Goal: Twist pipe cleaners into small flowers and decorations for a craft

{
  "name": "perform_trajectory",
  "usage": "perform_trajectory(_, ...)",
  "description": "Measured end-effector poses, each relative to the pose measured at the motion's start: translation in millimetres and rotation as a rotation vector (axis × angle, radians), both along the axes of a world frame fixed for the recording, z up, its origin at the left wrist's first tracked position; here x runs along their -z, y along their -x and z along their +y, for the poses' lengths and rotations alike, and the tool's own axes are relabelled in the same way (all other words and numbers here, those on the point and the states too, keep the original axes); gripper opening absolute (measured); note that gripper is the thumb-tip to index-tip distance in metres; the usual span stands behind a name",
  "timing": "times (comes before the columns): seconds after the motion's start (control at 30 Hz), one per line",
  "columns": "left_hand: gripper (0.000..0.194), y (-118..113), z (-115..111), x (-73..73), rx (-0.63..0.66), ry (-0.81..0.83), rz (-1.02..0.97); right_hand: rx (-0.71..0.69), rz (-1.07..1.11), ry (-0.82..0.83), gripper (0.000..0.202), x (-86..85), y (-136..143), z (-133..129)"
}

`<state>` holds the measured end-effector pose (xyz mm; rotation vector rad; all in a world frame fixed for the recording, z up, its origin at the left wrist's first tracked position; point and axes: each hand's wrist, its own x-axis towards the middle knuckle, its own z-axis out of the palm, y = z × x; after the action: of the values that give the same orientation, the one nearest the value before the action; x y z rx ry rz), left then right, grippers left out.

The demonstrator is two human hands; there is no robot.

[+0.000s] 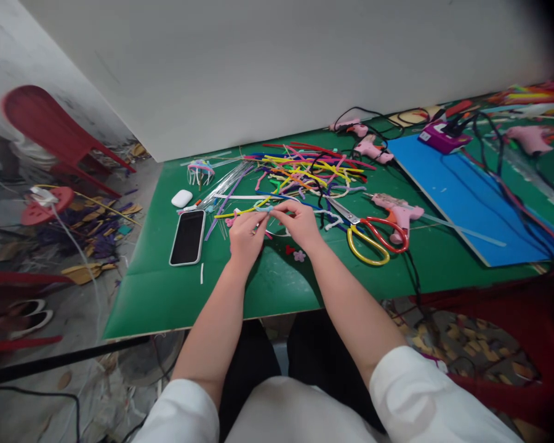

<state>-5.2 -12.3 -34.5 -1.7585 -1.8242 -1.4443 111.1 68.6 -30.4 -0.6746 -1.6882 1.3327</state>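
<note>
My left hand (247, 232) and my right hand (299, 223) meet over the green table, fingertips pinched together. Between them is a light blue pipe cleaner (264, 208), gripped from both sides. Behind the hands spreads a tangled pile of coloured pipe cleaners (305, 169). A small purple flower shape (299, 256) and a red piece (290, 249) lie just below my right hand. To the right rest scissors (368, 232) with one red and one yellow handle. Pink bits beside my left hand are partly covered by it.
A phone (187, 237) and a white earbud case (181, 198) lie at left, near a small jellyfish-like craft (200, 173). Right of the scissors are a pink glue gun (399, 215), a blue board (471, 209) and a purple power strip (443, 136) with trailing cables. A white panel (258, 74) stands behind.
</note>
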Motion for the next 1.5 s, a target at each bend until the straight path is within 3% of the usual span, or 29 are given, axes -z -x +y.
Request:
perform_trajectory(0.23, 0.013, 0.7, -0.7, -4.8, -0.063, 0.017, -0.137, -0.008, -0.032, -0.221, 0.011, 3.6, 3.3, -3.7)
perform_trajectory(0.5, 0.008, -0.8, 0.0, -5.1, -0.051, -0.011, -0.073, -0.066, -0.027, 0.104, 0.022, -3.9, -0.5, -4.2)
perform_trajectory(0.83, 0.013, -2.4, 0.3, -2.9, -0.002, 0.105, -0.311, -0.145, 0.041, 0.213, 0.02, 0.8, 1.1, -1.4)
perform_trajectory(1.13, 0.013, -1.0, 1.5, -4.2, 0.063, 0.133, -0.479, -0.124, -0.024, 0.058, 0.013, -1.6, 1.3, -2.9)
perform_trajectory(1.33, 0.011, -1.2, 3.6, -3.9, 0.184, 0.123, -0.688, -0.036, -0.055, -0.127, 0.008, -7.0, 0.8, -7.4)
perform_trajectory(1.5, 0.008, -3.9, 4.4, -6.2, 0.237, 0.113, -0.775, -0.023, -0.035, -0.135, 0.007, -7.7, -0.2, -6.5)
